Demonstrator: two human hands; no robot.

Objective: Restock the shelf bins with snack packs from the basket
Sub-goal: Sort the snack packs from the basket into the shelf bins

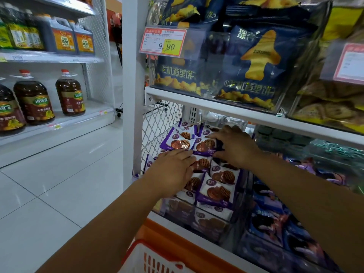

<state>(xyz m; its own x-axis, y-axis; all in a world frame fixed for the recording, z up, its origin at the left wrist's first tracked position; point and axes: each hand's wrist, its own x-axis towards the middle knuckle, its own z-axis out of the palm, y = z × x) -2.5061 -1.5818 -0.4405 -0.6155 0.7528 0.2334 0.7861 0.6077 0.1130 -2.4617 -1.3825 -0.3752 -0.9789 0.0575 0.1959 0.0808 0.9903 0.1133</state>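
A clear shelf bin holds several purple-and-white snack packs printed with brown round biscuits. My left hand lies palm down on the packs at the bin's left side, fingers fairly straight. My right hand reaches deeper under the upper shelf, with its fingers and thumb on a pack near the back of the pile. The red basket shows only its rim at the bottom of the view, below my left forearm.
A white shelf board hangs just above my hands, loaded with blue snack bags and a 9.90 price tag. More bins of dark packs sit to the right. Oil bottles line shelves across the tiled aisle.
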